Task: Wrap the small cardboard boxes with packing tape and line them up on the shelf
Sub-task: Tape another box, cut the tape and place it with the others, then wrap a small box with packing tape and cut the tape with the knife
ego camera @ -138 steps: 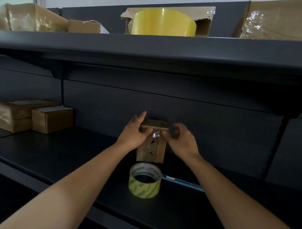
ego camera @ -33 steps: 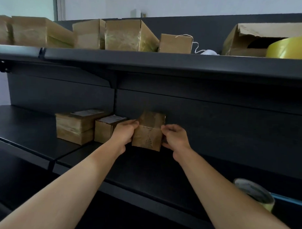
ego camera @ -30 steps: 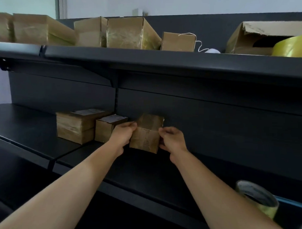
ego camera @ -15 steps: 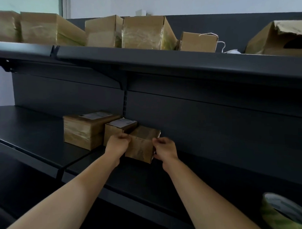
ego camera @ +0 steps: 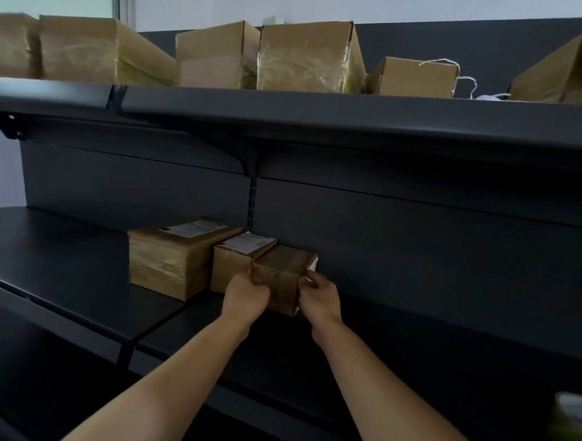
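Now your left hand (ego camera: 245, 296) and right hand (ego camera: 320, 299) each pinch a near edge of the small box (ego camera: 283, 273), set on or just above the shelf (ego camera: 83, 279), long axis running toward the back panel (ego camera: 413, 257), just right of the labelled box (ego camera: 233, 264).

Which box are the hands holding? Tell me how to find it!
Look at the dark lower shelf, where three brown boxes stand in a row. The held box is the rightmost one, with the left hand and right hand gripping its sides. Unlike the big box and the middle box left of it, its top has no white label.
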